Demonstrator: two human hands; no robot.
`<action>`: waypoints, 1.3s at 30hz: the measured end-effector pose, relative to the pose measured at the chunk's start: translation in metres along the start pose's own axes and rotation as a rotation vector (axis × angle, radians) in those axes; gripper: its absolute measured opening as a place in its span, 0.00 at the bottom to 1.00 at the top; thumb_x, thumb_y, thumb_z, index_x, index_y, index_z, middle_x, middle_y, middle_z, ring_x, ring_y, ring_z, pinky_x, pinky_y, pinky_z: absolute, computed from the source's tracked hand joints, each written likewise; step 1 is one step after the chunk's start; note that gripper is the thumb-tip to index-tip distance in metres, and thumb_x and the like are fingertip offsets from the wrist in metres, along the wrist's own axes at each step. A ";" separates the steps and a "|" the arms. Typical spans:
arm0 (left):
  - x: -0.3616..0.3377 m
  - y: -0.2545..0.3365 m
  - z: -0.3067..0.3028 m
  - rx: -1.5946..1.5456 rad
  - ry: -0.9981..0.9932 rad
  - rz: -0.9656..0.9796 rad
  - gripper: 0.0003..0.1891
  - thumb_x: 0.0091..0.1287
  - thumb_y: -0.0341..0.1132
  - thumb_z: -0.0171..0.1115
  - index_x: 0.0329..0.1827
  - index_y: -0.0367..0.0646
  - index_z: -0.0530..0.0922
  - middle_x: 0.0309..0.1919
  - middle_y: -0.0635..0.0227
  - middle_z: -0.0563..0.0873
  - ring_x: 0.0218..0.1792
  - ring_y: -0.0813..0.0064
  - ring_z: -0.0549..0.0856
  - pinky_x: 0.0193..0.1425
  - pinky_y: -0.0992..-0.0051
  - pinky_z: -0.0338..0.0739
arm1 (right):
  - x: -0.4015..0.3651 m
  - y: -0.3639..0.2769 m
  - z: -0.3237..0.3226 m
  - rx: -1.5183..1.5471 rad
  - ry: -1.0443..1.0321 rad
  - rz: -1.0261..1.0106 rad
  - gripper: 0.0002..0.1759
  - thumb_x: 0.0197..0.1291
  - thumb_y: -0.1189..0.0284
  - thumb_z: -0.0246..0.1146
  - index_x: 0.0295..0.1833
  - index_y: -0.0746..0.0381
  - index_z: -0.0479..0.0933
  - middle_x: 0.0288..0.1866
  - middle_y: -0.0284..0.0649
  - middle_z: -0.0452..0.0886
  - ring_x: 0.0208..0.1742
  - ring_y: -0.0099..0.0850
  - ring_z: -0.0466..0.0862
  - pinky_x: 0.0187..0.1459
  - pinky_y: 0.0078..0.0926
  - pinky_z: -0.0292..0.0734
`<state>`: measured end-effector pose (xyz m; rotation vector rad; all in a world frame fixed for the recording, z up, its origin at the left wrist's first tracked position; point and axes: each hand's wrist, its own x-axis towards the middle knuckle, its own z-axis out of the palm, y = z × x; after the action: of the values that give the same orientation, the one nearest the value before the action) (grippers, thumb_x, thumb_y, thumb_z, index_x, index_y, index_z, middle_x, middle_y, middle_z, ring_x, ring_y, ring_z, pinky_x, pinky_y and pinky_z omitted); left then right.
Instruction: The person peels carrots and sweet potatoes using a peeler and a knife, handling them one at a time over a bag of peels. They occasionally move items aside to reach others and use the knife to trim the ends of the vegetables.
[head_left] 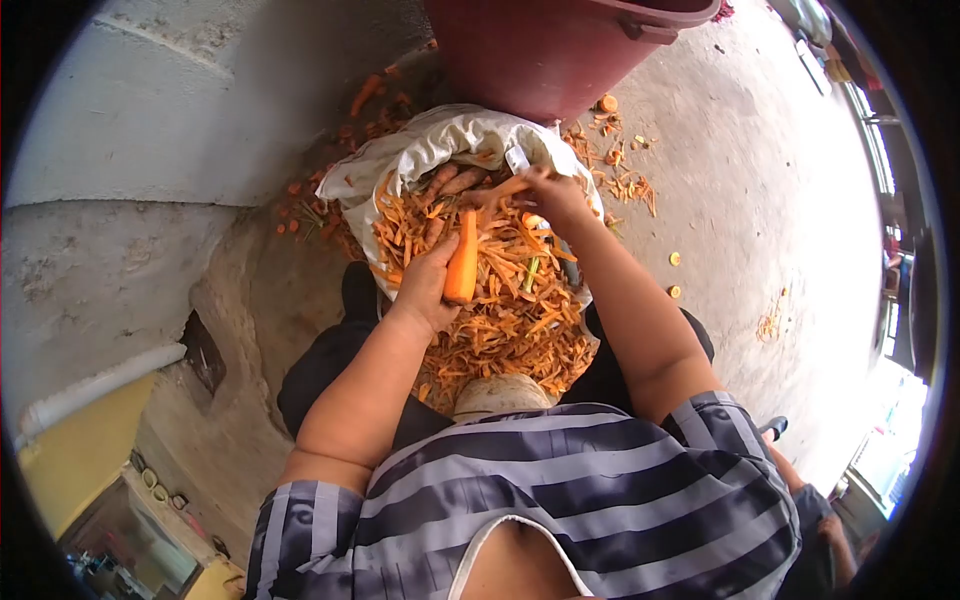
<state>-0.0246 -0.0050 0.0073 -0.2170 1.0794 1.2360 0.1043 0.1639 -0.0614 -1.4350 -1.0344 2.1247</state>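
Note:
My left hand (424, 288) is wrapped round a peeled, bright orange carrot (463, 262), held with its narrower end pointing away from me. Beyond it, over the far right part of an open white sack (440, 128), my right hand (552, 196) is closed with its fingers curled. Orange shows beside those fingers, but what they grip is too small and partly covered to name. A thick heap of carrot peelings (520, 335) fills the sack between my knees. Several unpeeled carrots (462, 181) lie among the peelings near its far rim.
A large dark red tub (540, 60) stands just behind the sack. Carrot scraps (630, 185) are scattered on the concrete floor (735, 190) to the right, with more by the wall (110, 120) at left. Another person's arm (838, 545) shows at the lower right.

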 end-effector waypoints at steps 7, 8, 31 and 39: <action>-0.009 0.016 -0.013 0.093 -0.009 0.109 0.16 0.65 0.42 0.54 0.49 0.41 0.73 0.29 0.72 0.73 0.25 0.79 0.77 0.26 0.79 0.75 | 0.013 0.077 -0.020 -1.404 0.606 -0.066 0.27 0.46 0.67 0.64 0.53 0.57 0.65 0.53 0.44 0.66 0.57 0.39 0.69 0.52 0.37 0.69; -0.011 0.016 -0.014 0.112 -0.008 0.115 0.16 0.65 0.41 0.54 0.49 0.41 0.73 0.29 0.72 0.73 0.26 0.79 0.77 0.26 0.79 0.75 | 0.023 0.092 -0.029 -1.397 0.658 0.008 0.30 0.45 0.66 0.65 0.55 0.56 0.63 0.54 0.43 0.68 0.56 0.40 0.71 0.52 0.38 0.69; -0.016 0.017 0.002 0.407 -0.231 0.340 0.20 0.60 0.30 0.59 0.55 0.35 0.71 0.38 0.72 0.77 0.38 0.82 0.76 0.43 0.82 0.70 | -0.030 0.039 -0.027 -0.858 0.051 -0.312 0.17 0.60 0.71 0.50 0.54 0.66 0.64 0.38 0.43 0.79 0.35 0.37 0.81 0.36 0.36 0.75; -0.011 0.017 0.009 0.726 -0.274 0.522 0.21 0.55 0.27 0.63 0.53 0.34 0.73 0.42 0.68 0.79 0.43 0.78 0.77 0.50 0.79 0.69 | -0.115 -0.029 0.009 -0.350 -0.094 0.047 0.29 0.56 0.59 0.61 0.53 0.71 0.66 0.37 0.42 0.76 0.33 0.26 0.78 0.31 0.21 0.71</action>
<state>-0.0336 0.0002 0.0269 0.8097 1.3084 1.1910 0.1402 0.1041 0.0349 -1.5348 -1.4816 2.1385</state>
